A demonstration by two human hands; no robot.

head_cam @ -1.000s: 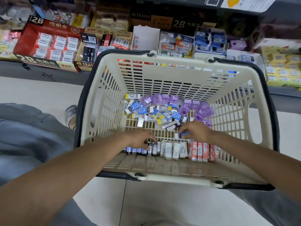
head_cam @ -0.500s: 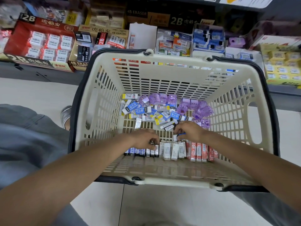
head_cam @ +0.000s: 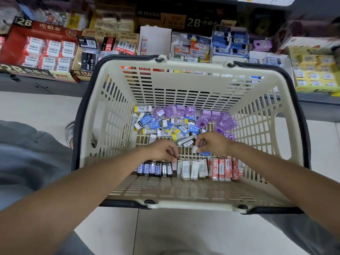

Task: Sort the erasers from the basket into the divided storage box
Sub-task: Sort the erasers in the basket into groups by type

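Basket (head_cam: 184, 70): erasers (head_cam: 165, 126) all inside, none boxed. Left hand (head_cam: 161, 150) pinches row; right hand (head_cam: 211, 142) pinches white eraser (head_cam: 195, 149).

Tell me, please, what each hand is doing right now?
Left hand: fingers curled on the near eraser row.
Right hand: pinching a small white eraser.

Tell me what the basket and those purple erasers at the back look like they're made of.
Basket: cream moulded plastic, matte, judging by its slotted lattice walls. Purple erasers: clear tinted hard plastic shells, apparently, since they look translucent and glossy; contents unclear.
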